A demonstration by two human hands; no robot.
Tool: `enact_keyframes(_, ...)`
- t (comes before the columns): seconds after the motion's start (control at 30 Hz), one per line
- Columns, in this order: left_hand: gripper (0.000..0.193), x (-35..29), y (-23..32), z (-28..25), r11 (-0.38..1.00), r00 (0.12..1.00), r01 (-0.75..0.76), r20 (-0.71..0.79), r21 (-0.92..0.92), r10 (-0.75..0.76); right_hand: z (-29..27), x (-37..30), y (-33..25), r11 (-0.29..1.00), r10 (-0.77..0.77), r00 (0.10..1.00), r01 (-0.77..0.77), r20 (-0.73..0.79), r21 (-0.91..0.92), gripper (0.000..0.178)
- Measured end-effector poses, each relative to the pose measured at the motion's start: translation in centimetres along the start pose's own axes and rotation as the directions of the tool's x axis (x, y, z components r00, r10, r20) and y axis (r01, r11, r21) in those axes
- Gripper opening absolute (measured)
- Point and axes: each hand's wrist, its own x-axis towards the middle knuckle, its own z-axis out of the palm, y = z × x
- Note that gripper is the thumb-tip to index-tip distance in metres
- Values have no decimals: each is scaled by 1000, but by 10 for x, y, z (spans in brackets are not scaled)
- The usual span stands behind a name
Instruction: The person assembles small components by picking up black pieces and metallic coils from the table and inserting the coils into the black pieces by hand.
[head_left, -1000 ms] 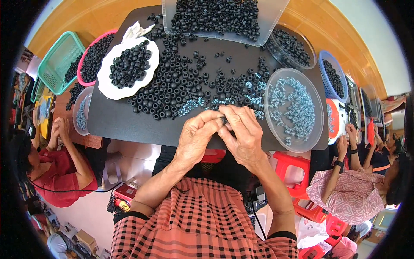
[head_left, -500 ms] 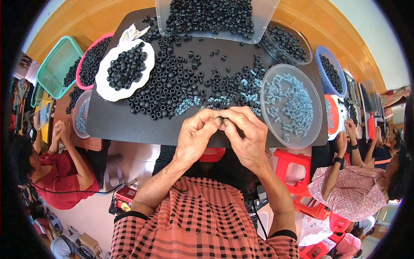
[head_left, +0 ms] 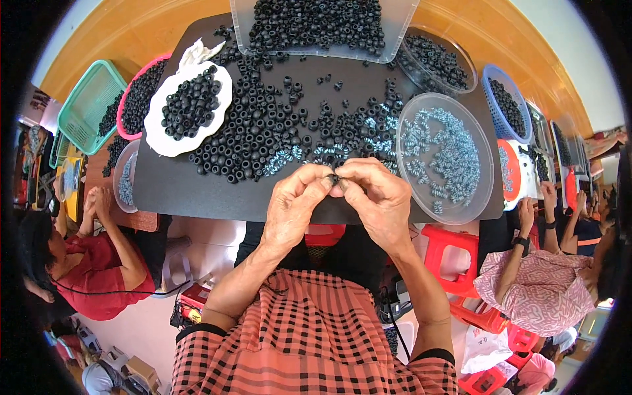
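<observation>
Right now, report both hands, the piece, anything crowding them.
Left hand, right hand: pinching together. Small black piece: between them, partly hidden. Loose black beads: spread beyond, not blocking hands.

Held part point(head_left: 334, 178) black, matching the loose parts point(head_left: 237, 145) on the dark grey table point(head_left: 191, 197); small coil-like pieces point(head_left: 454, 161) light blue with dark stripes, scalloped plate point(head_left: 178, 146) plain white. Baskets: mint green point(head_left: 76, 112) and pink-rimmed point(head_left: 119, 122) at left, periwinkle blue point(head_left: 512, 134) at right; wall panel point(head_left: 454, 16) orange-yellow, stool point(head_left: 454, 288) bright red. Wearer's shirt point(head_left: 296, 342) salmon with black checks, left neighbour's top point(head_left: 99, 280) solid red, right neighbour's top point(head_left: 526, 296) pink-and-white print.
</observation>
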Motion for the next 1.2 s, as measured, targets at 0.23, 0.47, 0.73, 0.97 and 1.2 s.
enact_keyframes(0.23,14,-2,0,1,1000,1000,4,-18,25,-4,-2,0,-1,991,-35,999,37,22,-130,17)
enact_keyframes(0.47,14,-3,1,4,988,999,-34,-9,150,36,-3,0,0,984,-80,996,83,26,-158,16)
enact_keyframes(0.73,15,-4,0,6,985,998,-63,-12,162,66,0,-5,10,992,-65,998,64,-2,-112,27)
enact_keyframes(0.97,18,-2,-1,3,995,1000,14,-23,-101,-17,10,-4,2,885,-247,969,226,0,-407,37)
enact_keyframes(1.2,19,-1,0,3,972,998,50,-29,-228,-58,21,-1,5,755,-389,921,309,-15,-579,39)
